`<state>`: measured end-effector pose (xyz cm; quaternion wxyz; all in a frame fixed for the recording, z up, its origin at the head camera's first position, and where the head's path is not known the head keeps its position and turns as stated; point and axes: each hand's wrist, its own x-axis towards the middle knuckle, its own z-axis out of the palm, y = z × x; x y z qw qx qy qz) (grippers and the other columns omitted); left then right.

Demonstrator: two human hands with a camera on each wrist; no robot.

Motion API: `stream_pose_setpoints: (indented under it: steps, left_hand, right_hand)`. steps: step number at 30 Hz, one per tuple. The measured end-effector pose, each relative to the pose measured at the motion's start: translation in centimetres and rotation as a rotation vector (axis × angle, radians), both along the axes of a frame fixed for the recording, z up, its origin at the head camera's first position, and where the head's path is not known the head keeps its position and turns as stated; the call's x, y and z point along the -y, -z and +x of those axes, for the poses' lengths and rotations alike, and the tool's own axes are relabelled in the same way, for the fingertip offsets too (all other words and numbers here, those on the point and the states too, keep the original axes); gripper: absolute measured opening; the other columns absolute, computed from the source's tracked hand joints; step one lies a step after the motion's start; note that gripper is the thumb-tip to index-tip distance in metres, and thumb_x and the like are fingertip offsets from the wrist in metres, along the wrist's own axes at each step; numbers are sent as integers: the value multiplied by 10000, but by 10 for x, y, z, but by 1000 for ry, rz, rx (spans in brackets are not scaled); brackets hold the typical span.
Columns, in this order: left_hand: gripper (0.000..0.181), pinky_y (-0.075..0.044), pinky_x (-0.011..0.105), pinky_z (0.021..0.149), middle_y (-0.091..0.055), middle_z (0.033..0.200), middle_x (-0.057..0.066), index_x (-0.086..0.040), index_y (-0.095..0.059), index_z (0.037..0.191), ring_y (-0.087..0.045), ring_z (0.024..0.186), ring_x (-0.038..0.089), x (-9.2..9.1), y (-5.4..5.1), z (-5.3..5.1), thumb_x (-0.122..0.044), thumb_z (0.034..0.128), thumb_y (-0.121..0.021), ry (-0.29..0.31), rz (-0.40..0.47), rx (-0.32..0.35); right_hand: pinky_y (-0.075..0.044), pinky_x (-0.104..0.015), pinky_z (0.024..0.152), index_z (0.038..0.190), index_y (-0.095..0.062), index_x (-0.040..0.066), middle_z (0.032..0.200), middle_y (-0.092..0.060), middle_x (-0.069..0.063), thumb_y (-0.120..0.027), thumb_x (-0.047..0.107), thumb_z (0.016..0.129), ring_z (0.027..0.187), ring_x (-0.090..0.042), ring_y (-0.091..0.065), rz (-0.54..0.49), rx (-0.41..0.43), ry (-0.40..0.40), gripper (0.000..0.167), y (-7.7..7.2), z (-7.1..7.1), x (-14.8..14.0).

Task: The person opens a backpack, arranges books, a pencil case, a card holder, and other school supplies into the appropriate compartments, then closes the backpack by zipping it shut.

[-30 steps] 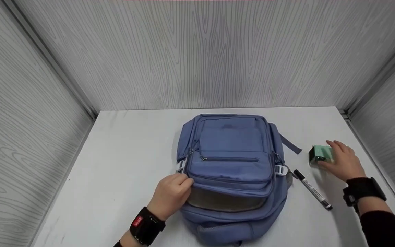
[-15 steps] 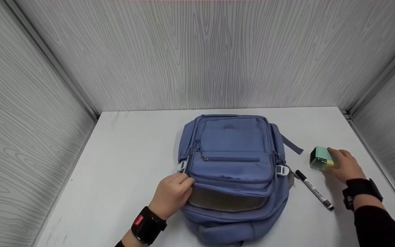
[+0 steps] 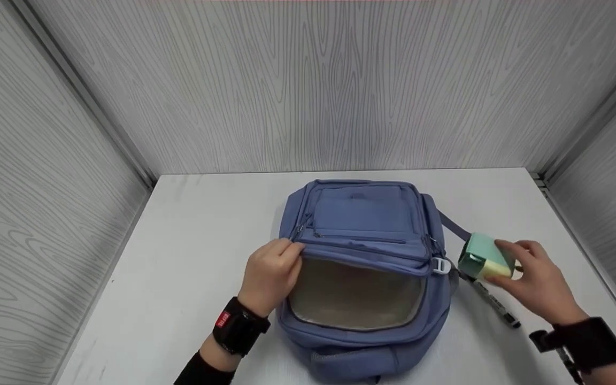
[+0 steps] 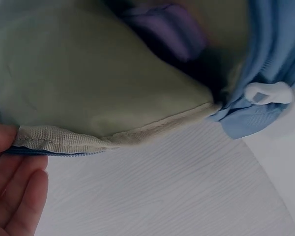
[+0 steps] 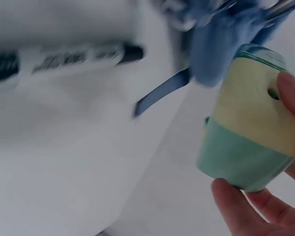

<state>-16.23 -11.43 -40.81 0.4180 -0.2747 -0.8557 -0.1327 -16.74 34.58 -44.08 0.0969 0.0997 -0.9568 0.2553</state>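
L hand pinching blue bkpk flap, R hand pinching grn/ylw box nr marker.

Head camera looks forward and down across the worktop. Left wrist camera faces closely into the backpack. Right wrist camera, close to the box, shares the marker with the head view.

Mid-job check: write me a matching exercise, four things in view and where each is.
1. Blue fabric backpack
2. Rounded mint-and-yellow object
3. White cylindrical marker with black ends
4. Blurry purple object

A. Held in the right hand
B. Edge pinched by the left hand
C. Inside the backpack
D. Lying beside the backpack

Pairs: 1-B; 2-A; 3-D; 4-C
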Motion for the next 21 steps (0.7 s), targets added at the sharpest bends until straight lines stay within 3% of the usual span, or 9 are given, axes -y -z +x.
stream_pose_setpoints:
  steps: [3,6,10,12,14,18,21]
  left_hand:
    - [141,-481,261,543,-594,690,48,-41,-727,846,-571,598,160,-2,-6,-5,27,732,-777,-7,29,-2]
    - [136,-484,262,545,-605,697,49,-40,-729,846,-578,604,164,-3,-8,-5,24,734,-772,-13,45,3]
    - [134,-479,262,544,-607,699,47,-45,-731,848,-576,605,163,-3,-6,-4,11,735,-776,-19,50,17]
    - [130,-478,264,545,-603,697,47,-45,-732,851,-573,604,164,-4,-6,-3,6,739,-774,-21,51,25]
    - [124,-474,267,544,-598,692,46,-45,-733,853,-569,601,166,-4,-5,-3,3,745,-771,-21,52,31]
    - [123,-473,269,544,-592,684,44,-46,-732,848,-567,599,168,-6,-3,-1,5,741,-767,-17,53,33]
    - [129,-470,268,544,-585,682,41,-48,-731,843,-564,596,167,-7,-1,-1,6,732,-768,-13,52,34]
  right_hand:
    - [-503,-173,695,1304,-615,85,1168,-559,-118,-884,174,706,940,-176,-598,40,-18,-115,662,-21,31,26]
    - [-522,-188,675,1241,-666,167,1132,-603,-6,-926,220,618,911,-35,-566,63,-107,-262,677,-31,55,52]
    - [-458,-156,766,1229,-675,220,1131,-625,29,-939,330,552,962,-61,-539,54,-308,-495,735,-26,70,93]
    - [-456,-178,791,1251,-658,213,1159,-623,4,-928,355,572,989,-117,-539,41,-380,-581,745,-21,70,115]
    - [-488,-233,771,1277,-636,193,1178,-615,-29,-916,343,606,978,-141,-565,29,-399,-619,742,-14,66,135]
    - [-563,-325,708,1301,-596,131,1209,-604,-133,-881,240,702,874,-177,-665,55,-329,-594,672,0,48,161]
    - [-553,-331,641,1300,-583,80,1101,-649,-158,-832,179,768,760,-164,-660,113,-279,-540,596,13,31,165]
